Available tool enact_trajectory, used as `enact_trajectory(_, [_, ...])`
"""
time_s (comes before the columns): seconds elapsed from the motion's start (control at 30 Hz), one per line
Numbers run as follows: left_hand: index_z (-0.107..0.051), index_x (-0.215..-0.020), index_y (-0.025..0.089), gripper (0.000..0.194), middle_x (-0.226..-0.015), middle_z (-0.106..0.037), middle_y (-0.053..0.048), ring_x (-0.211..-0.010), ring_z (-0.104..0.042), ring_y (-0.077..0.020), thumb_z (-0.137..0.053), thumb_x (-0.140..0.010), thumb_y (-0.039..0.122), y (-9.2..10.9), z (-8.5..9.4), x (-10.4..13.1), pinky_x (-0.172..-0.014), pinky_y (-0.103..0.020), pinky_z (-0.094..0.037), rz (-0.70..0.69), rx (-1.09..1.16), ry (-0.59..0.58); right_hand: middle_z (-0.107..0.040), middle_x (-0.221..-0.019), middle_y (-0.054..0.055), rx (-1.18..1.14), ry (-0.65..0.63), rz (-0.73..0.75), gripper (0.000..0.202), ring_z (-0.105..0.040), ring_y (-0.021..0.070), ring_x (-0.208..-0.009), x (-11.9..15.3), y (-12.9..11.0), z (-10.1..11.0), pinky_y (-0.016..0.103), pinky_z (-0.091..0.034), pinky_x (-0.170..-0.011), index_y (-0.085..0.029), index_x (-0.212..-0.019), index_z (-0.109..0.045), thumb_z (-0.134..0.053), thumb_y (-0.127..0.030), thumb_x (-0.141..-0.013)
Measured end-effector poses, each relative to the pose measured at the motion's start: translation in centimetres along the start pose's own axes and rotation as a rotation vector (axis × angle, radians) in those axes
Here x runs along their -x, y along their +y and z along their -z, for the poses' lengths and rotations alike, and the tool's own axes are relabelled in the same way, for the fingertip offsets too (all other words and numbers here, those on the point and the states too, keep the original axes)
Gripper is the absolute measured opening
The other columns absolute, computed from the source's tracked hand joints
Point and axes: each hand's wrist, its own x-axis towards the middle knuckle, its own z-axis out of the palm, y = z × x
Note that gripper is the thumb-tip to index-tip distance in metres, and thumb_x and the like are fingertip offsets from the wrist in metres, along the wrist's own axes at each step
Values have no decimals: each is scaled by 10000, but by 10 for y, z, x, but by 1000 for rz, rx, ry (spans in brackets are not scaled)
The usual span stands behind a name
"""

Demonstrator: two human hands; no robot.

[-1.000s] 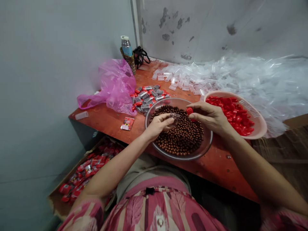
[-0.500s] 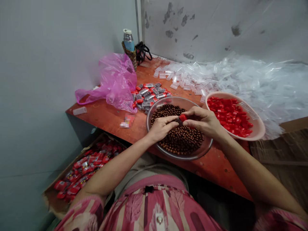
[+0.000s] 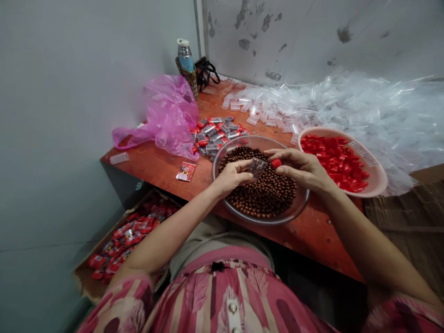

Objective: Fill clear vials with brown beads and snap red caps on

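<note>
Over a clear plastic bowl [image 3: 301, 209] of round brown beads [image 3: 267, 203], both my hands are at work. My left hand [image 3: 233, 179] is closed on a small clear plastic container [image 3: 257, 167] with dark contents, held by its end between thumb and fingers. Pinched between the thumb and fingers of my right hand [image 3: 301, 169] is a red cap [image 3: 276, 163], a little to the right of the container and apart from it. Close to my right hand stands a pink basket [image 3: 380, 178] of loose red caps [image 3: 342, 162].
Clear containers [image 3: 374, 115] are heaped at the back right. Capped containers [image 3: 215, 134] lie behind the bowl beside a pink bag [image 3: 169, 111]. A red packet [image 3: 186, 171] lies on the red table [image 3: 156, 173]; a carton [image 3: 86, 280] below holds red packages. A flask [image 3: 185, 58] stands behind.
The red cap and the container were together between my hands; now they are apart. My right hand has shifted right with the cap, and the container shows more fully in my left.
</note>
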Motion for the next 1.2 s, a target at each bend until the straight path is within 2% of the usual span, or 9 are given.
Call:
enact_trajectory(0.1, [-731, -1066, 141, 483, -1073, -723, -94, -914, -662, -209, -813, -605, 263, 0, 1, 0, -820, -323, -519, 1, -38, -41, -635, -1281, 86, 130, -161, 69, 230, -595, 241, -1186, -5, -2, 0, 398, -453, -1027, -231, -1064, -661, -655, -331, -858])
enact_trajectory(0.2, [-723, -1074, 119, 497, -1046, -731, -106, -888, -673, -221, -806, -642, 351, -3, 6, -1, -821, -354, -533, -29, -86, -40, -653, -1241, 95, 233, -224, 128, 236, -604, 234, -1165, -8, -2, 0, 364, -477, -990, -224, -1076, -658, -635, -334, -869])
enact_trajectory(0.37, [-730, -1052, 145, 362, -1112, -726, -97, -1064, -646, -261, -722, -714, 276, -9, 13, -4, -1000, -415, -463, -325, -374, 207, -702, -1042, 69, 328, -85, 67, 259, -668, 211, -960, 4, 12, 9, 326, -522, -879, -218, -1076, -662, -643, -360, -860])
enact_trajectory(0.43, [-728, -1043, 150, 323, -1122, -724, -96, -1092, -635, -254, -690, -730, 225, -7, 11, -4, -1044, -412, -429, -381, -453, 238, -700, -1046, 60, 274, 1, 20, 272, -666, 210, -962, 11, 18, 13, 326, -527, -874, -228, -1077, -662, -649, -381, -853])
enact_trajectory(0.53, [-701, -1070, 159, 324, -1122, -717, -92, -1077, -637, -245, -677, -758, 244, 1, 6, -2, -1004, -399, -459, -367, -392, 160, -688, -1125, 60, 178, 102, -30, 301, -646, 227, -1040, 19, 23, 14, 346, -524, -906, -241, -1087, -666, -670, -403, -834])
enact_trajectory(0.7, [-683, -1007, 137, 305, -1036, -715, -99, -966, -650, -222, -707, -748, 296, 8, 11, -9, -886, -352, -501, -312, -365, 24, -711, -980, 54, 114, 202, -135, 325, -667, 211, -894, 22, 35, 3, 347, -550, -816, -222, -1039, -683, -710, -427, -788])
enact_trajectory(0.83, [-661, -1012, 148, 300, -1030, -707, -86, -956, -635, -193, -704, -736, 258, 4, 20, -16, -872, -310, -492, -291, -376, 94, -712, -938, 42, 24, 241, -162, 343, -661, 193, -839, 18, 48, -7, 337, -552, -783, -207, -989, -681, -739, -441, -745])
enact_trajectory(0.97, [-638, -1029, 152, 318, -1045, -694, -82, -968, -630, -200, -686, -727, 243, 1, 19, -16, -882, -339, -491, -276, -348, 129, -715, -918, 40, 6, 257, -183, 343, -657, 179, -797, 16, 50, -9, 322, -552, -752, -198, -977, -684, -743, -434, -736])
enact_trajectory(1.2, [-672, -980, 138, 276, -983, -714, -74, -934, -640, -197, -679, -711, 194, -1, 16, -21, -906, -335, -475, -231, -429, 55, -723, -927, 47, 12, 290, -183, 345, -665, 187, -811, 16, 51, -8, 316, -555, -730, -197, -979, -691, -751, -431, -732])
